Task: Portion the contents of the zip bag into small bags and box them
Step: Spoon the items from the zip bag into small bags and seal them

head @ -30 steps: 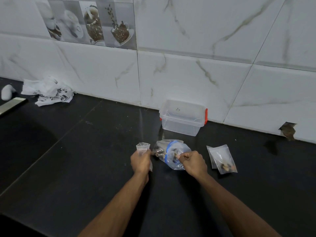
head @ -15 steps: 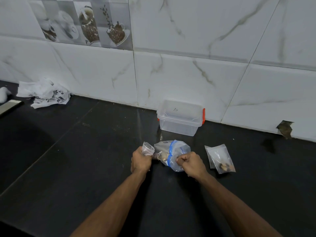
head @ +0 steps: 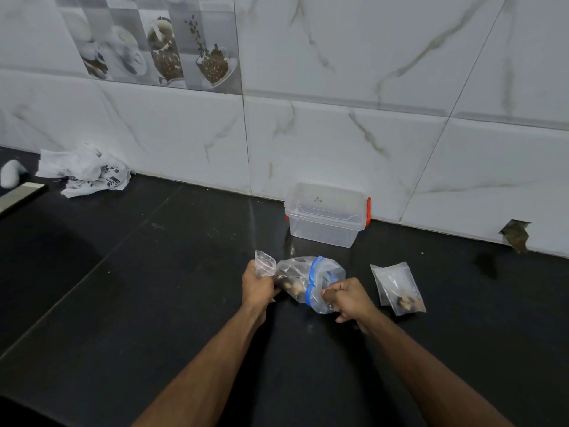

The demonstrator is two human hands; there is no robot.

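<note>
A clear zip bag with a blue zip strip and dark and tan pieces inside lies crumpled on the black counter between my hands. My right hand grips its open end near the blue strip. My left hand is closed on a small clear bag, whose mouth sticks up beside the zip bag. Right of my hands lies a small bag with a few pieces in it, flat on the counter. A clear plastic box with red clips stands closed against the wall behind.
A crumpled white printed plastic bag lies at the back left by the tiled wall. A white rounded object and a pale flat edge sit at the far left. A dark hole breaks the wall tile at right.
The small bag in my left hand has tilted and come close beside the zip bag. My right hand has shifted its grip lower on the zip bag's open end.
</note>
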